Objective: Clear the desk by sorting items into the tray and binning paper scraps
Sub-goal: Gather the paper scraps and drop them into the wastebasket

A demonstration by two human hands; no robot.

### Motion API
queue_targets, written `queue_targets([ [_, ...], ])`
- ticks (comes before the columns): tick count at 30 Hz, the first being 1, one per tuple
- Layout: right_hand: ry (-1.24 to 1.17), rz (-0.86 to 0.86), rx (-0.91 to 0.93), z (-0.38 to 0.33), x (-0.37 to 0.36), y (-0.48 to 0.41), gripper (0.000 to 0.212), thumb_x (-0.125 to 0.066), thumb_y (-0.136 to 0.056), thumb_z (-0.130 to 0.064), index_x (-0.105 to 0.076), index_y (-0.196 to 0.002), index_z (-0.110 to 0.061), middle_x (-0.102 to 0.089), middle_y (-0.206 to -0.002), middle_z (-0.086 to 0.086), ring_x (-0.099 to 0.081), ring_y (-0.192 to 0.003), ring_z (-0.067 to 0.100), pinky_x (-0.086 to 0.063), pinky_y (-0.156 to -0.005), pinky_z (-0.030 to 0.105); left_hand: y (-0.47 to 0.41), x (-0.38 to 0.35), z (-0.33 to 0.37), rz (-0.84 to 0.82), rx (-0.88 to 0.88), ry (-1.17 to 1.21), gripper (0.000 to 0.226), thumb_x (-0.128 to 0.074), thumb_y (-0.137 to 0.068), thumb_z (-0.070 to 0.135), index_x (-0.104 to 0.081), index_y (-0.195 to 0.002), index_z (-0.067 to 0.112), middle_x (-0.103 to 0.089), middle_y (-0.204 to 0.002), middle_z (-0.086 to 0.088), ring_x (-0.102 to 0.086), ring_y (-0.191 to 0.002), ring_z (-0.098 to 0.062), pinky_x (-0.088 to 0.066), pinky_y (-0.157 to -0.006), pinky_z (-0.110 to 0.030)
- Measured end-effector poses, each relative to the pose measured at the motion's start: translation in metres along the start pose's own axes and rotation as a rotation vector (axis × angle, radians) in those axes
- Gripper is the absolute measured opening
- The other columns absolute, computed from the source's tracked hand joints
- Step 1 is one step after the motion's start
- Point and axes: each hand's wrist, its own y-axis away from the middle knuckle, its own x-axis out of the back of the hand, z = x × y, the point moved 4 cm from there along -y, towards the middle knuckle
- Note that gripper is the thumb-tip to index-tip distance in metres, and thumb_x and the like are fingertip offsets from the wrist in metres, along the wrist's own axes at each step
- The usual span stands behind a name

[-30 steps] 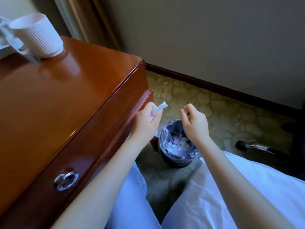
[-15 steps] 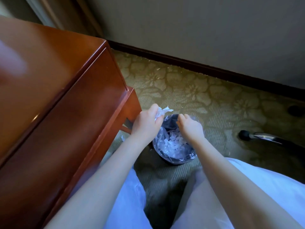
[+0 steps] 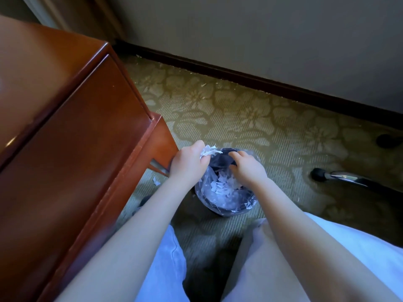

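Since half a second earlier, both hands had dropped lower and closer to the bin, and the right hand had moved from its near rim to over its mouth.

In the head view, the left hand was curled tight around a crumpled paper wad. White torn edges stuck out above the thumb side, right at the far-left edge of the bin. The wad looked to be held there so that it would fall inside once let go. The right hand hovered palm-down above the opening with its fingers bent downward. Whether they pinched a scrap or had nothing in them could not be told, since their undersides were hidden. It was probably there to shed or press down paper.

The bin was small, dark and round, lined with a clear plastic bag that wrinkled over the rim. It stood on the patterned carpet just beside the leg of the wooden desk, within reach of the seated person. The scraps inside were small, white and ragged, heaped loosely in the middle of the liner.

One stray scrap lay on the carpet near the desk leg, outside the bin. It would likely need picking up. The tray was not in sight.
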Motion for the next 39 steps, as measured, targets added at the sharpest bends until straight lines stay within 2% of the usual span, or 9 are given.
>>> queue_targets([
  [7,-0.023,0.157,0.039,0.005,0.051,0.034,0.044,-0.047,-0.093,-0.024,-0.041,-0.136,-0.017,-0.046,-0.137,0.001,-0.043,-0.123,0.027,-0.047,-0.090,0.039,-0.025,-0.031,0.016,-0.071,0.037,-0.071,0.015,-0.049,-0.086,0.015,-0.040,-0.076,0.008,-0.050,-0.074,-0.014,-0.047,-0.069,-0.033,-0.032,-0.054,-0.031],
  [11,0.080,0.151,0.008,0.026,0.056,0.048,0.042,-0.047,-0.093,-0.024,-0.042,-0.134,-0.015,-0.046,-0.136,0.003,-0.044,-0.122,0.028,-0.046,-0.088,0.039,-0.037,-0.059,0.035,-0.154,0.027,-0.197,0.015,-0.046,-0.089,0.015,-0.039,-0.078,0.010,-0.053,-0.081,-0.013,-0.053,-0.077,-0.034,-0.036,-0.059,-0.032],
  [14,0.037,0.121,-0.041,0.038,0.052,0.049,0.044,-0.046,-0.093,-0.024,-0.039,-0.135,-0.016,-0.045,-0.137,0.003,-0.042,-0.123,0.028,-0.046,-0.089,0.039,-0.043,-0.082,0.042,-0.207,0.021,-0.261,0.010,-0.045,-0.092,0.017,-0.049,-0.090,0.008,-0.060,-0.096,-0.015,-0.058,-0.089,-0.035,-0.040,-0.065,-0.033],
  [16,-0.023,0.127,-0.072,0.042,0.051,0.047,0.045,-0.047,-0.093,-0.024,-0.037,-0.137,-0.017,-0.044,-0.139,0.003,-0.041,-0.125,0.028,-0.044,-0.093,0.040,-0.044,-0.096,0.042,-0.233,0.056,-0.250,0.018,-0.045,-0.094,0.019,-0.052,-0.102,0.005,-0.058,-0.106,-0.015,-0.056,-0.096,-0.034,-0.042,-0.069,-0.035],
  [19,-0.059,0.115,-0.089,0.044,0.048,0.043,0.047,-0.046,-0.093,-0.024,-0.035,-0.139,-0.018,-0.042,-0.141,0.003,-0.041,-0.126,0.029,-0.043,-0.095,0.041,-0.044,-0.111,0.038,-0.269,0.114,-0.176,0.034,-0.048,-0.094,0.027,-0.045,-0.120,0.004,-0.047,-0.121,-0.015,-0.049,-0.110,-0.033,-0.044,-0.084,-0.040],
  [22,-0.072,0.098,-0.099,0.045,0.046,0.042,0.048,-0.046,-0.093,-0.023,-0.034,-0.139,-0.018,-0.042,-0.141,0.003,-0.040,-0.126,0.029,-0.043,-0.095,0.042,-0.040,-0.119,0.034,-0.325,0.128,-0.132,0.047,-0.053,-0.092,0.034,-0.038,-0.127,0.006,-0.036,-0.131,-0.014,-0.036,-0.123,-0.032,-0.039,-0.095,-0.043],
  [28,-0.071,0.067,-0.096,0.043,0.047,0.044,0.050,-0.044,-0.093,-0.022,-0.032,-0.141,-0.017,-0.039,-0.144,0.003,-0.037,-0.129,0.028,-0.041,-0.098,0.042,-0.026,-0.117,0.025,-0.456,0.086,-0.099,0.063,-0.051,-0.093,0.031,-0.022,-0.145,0.008,-0.014,-0.156,-0.009,-0.016,-0.142,-0.030,-0.027,-0.112,-0.045],
  [32,-0.001,0.054,-0.090,0.039,0.051,0.048,0.049,-0.045,-0.094,-0.025,-0.032,-0.141,-0.017,-0.037,-0.144,0.005,-0.034,-0.131,0.028,-0.042,-0.097,0.042,-0.018,-0.097,0.023,-0.460,0.070,-0.147,0.068,-0.049,-0.094,0.032,-0.012,-0.149,0.015,-0.004,-0.159,-0.005,-0.005,-0.146,-0.025,-0.021,-0.115,-0.048],
  [39,0.090,0.100,-0.072,0.020,0.071,0.060,0.051,-0.045,-0.094,-0.030,-0.031,-0.141,-0.017,-0.036,-0.144,0.005,-0.034,-0.132,0.028,-0.041,-0.096,0.043,-0.003,-0.040,0.034,-0.357,0.005,-0.208,0.064,-0.048,-0.095,0.031,-0.017,-0.148,0.014,-0.005,-0.159,-0.006,-0.005,-0.146,-0.024,-0.018,-0.116,-0.049],
])
